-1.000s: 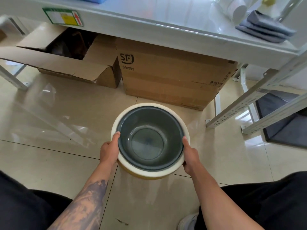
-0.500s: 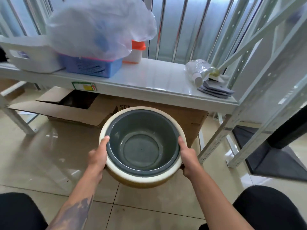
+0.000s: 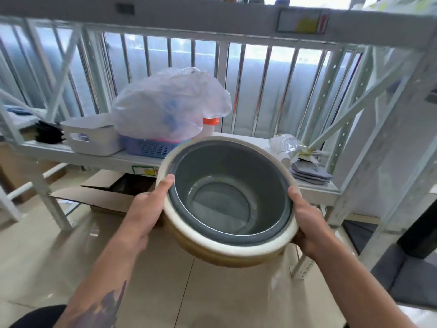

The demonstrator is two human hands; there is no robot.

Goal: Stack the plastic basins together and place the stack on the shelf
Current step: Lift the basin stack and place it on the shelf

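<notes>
Ahead, shelf (image 3: 236, 138) — bagged basket (image 3: 151, 147), seemingly cloths (image 3: 309, 172)

Head view, sole camera: we look forward and slightly down from head height, close over our left hand (image 3: 144, 209) and right hand (image 3: 309, 223), facing the white shelf (image 3: 314, 188) with railing behind.
</notes>
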